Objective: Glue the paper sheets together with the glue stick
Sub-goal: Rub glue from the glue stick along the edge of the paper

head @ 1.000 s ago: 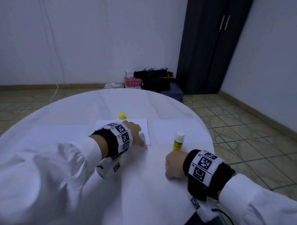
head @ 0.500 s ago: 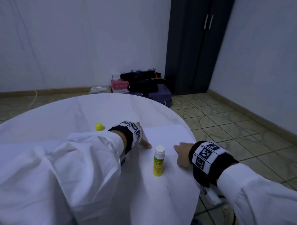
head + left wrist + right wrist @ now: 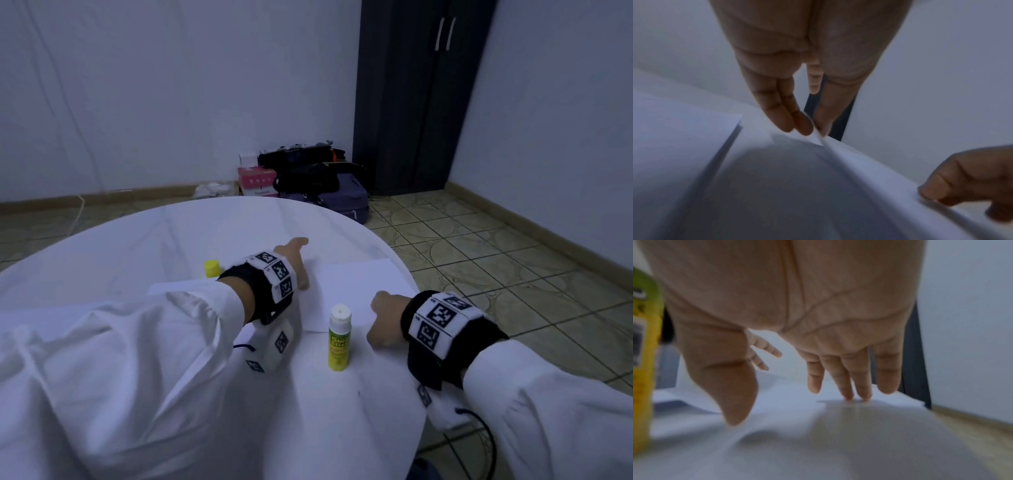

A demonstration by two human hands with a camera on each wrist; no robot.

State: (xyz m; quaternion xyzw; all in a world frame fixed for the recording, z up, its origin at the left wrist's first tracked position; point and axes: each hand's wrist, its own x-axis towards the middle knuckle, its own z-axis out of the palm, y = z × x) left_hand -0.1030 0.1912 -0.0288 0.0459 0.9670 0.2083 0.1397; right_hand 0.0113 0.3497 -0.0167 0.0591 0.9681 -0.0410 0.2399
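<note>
A white paper sheet [image 3: 359, 284] lies at the table's right edge. In the left wrist view my left hand [image 3: 816, 131] pinches that sheet's [image 3: 789, 170] near-left corner between thumb and fingers, and the sheet bows upward. My right hand [image 3: 380, 308] rests on the sheet's near edge, and its straight fingertips [image 3: 857, 396] touch the paper. The glue stick [image 3: 339, 339] stands upright and uncapped between my wrists, with neither hand on it. Its yellow cap [image 3: 212, 268] sits behind my left wrist. A second sheet [image 3: 684, 123] lies flat to the left.
The round white table [image 3: 171, 240] ends just right of the sheet, with tiled floor [image 3: 496, 260] below. Bags and boxes [image 3: 308, 181] sit on the floor by a dark wardrobe [image 3: 421, 96]. My left sleeve [image 3: 120, 359] covers much of the near table.
My left hand left the left sheet, crossed over and took hold of the right sheet's corner. My right hand moved from beside the glue stick onto that sheet. The view swung right.
</note>
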